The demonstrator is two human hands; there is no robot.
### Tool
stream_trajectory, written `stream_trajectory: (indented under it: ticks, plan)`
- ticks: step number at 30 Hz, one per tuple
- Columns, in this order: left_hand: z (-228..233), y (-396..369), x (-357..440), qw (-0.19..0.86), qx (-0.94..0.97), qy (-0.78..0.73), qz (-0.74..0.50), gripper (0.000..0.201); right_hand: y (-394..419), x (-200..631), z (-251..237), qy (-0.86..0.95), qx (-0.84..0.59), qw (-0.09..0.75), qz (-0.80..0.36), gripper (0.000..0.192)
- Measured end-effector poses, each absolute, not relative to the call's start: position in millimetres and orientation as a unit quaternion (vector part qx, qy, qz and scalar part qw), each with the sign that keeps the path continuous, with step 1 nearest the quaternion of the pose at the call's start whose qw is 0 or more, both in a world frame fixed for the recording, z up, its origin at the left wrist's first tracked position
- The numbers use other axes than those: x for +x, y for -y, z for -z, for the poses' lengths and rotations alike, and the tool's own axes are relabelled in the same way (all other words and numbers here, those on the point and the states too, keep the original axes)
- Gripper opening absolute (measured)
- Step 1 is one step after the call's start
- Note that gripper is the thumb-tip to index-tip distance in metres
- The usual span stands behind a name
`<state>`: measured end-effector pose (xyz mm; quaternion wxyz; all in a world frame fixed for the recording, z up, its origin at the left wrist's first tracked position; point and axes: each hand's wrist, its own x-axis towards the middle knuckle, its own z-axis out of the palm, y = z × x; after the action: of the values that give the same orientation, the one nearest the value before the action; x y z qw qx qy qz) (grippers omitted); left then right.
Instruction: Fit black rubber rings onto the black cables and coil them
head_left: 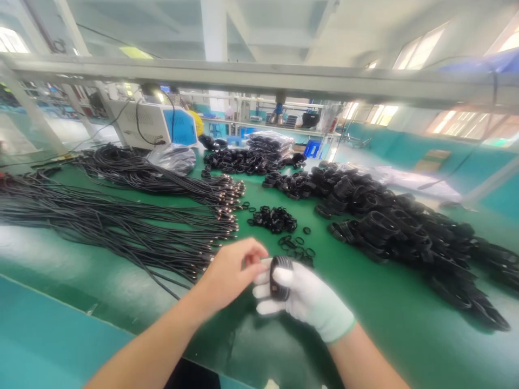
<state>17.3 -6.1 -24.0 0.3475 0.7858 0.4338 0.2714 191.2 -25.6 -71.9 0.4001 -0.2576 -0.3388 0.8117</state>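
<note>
A green work table (365,346) is stretching out under factory lights, with a pale blue edge running nearest the camera. Just above it, the right hand (302,297), in a white glove, is gripping a coiled black cable bundle (279,278) with its fingers curled snugly around it. The bundle is standing on end, its long axis running nearly up and down, the rounded top pointing away from the person. The bare left hand (233,273) is pinching at the bundle's upper left side, thumb and fingertips narrowed together and touching it.

Just beyond the hands, small black rings (298,247) are lying scattered, and a denser heap of rings (272,219) is sitting a little farther on. To the left, long straight black cables (113,221) are fanning across the table, their metal tips facing the middle. To the right, a long pile of coiled bundles (389,232) is trailing off. Farthest back, a white and blue machine (156,125) is standing.
</note>
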Motion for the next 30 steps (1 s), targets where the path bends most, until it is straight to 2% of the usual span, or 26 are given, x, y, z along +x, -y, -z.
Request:
stream_trajectory:
  ticks: [5,11,16,19,21,24,30]
  plan:
    - [21,-2,24,0.315,0.793,-0.471,-0.224,0.015,29,184,70,0.378,-0.29,0.383,-0.791,0.03]
    - [36,4,33,0.242,0.797,-0.486,-0.265,0.016,29,176,64,0.396,-0.324,0.35,-0.785,0.031]
    - [42,1,31,0.264,0.79,-0.48,-0.274,0.015,29,173,66,0.382,-0.327,0.373,-0.78,0.028]
    - [39,-17,21,0.317,0.785,-0.46,-0.268,0.014,25,188,62,0.364,-0.337,0.42,-0.76,0.027]
    - [39,-36,15,0.319,0.779,-0.471,-0.265,0.021,20,206,57,0.332,-0.355,0.494,-0.721,0.03]
    - [44,-65,19,0.288,0.784,-0.491,-0.249,0.016,13,235,49,0.278,-0.383,0.598,-0.647,0.037]
    - [72,-93,76,0.282,0.799,-0.482,-0.224,0.005,11,250,47,0.257,-0.415,0.624,-0.61,0.04]
